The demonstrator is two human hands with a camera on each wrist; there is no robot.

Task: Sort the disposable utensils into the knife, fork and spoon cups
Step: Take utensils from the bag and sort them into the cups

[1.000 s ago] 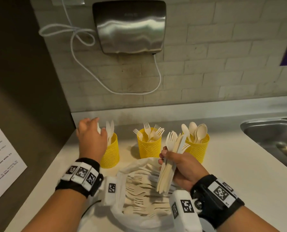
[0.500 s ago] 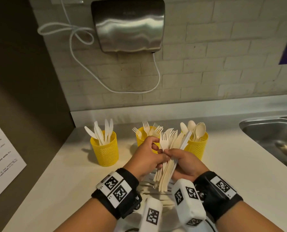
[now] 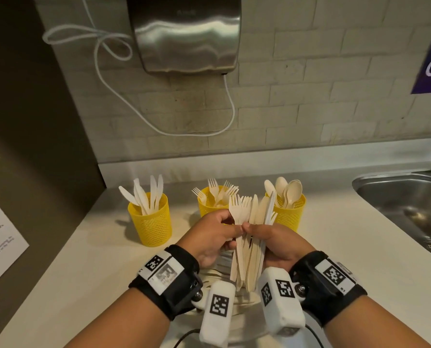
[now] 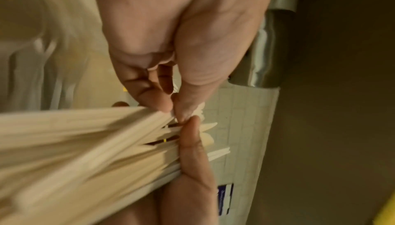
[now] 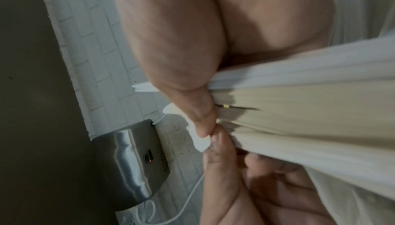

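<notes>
Broadly, the scene is a pale countertop (image 3: 335, 247) under a tiled wall, with a steel sink (image 3: 405, 202) to the right and a metal dryer (image 3: 186, 33) mounted above. Three yellow mesh cups stand in a row near the back: the knife cup (image 3: 150, 222) on the left, the fork cup (image 3: 209, 203) in the middle, the spoon cup (image 3: 290, 212) on the right, each already holding some of its own kind. A white bag (image 3: 239, 305) with more cutlery lies under the wrists, mostly hidden.

Just in front of the fork and spoon cups, the right hand (image 3: 274, 244) is clenched round a fanned bundle of utensils (image 3: 249, 242), heads up; forks and knife-like blades show at the top. The left hand (image 3: 209, 239) pinches the leftmost fork (image 3: 235, 214) between thumb and fingertips (image 4: 164, 103); the thumbs of both hands nearly meet at the handles.

The step in hand looks like peeling one piece off the bundle. To do it well, the right hand's grip should probably ease slightly so only the pinched fork slides free, pulled along its length rather than sideways, lest the tines snag neighbours and drag them out. Then it goes tines-up into the middle cup, just beside.
</notes>
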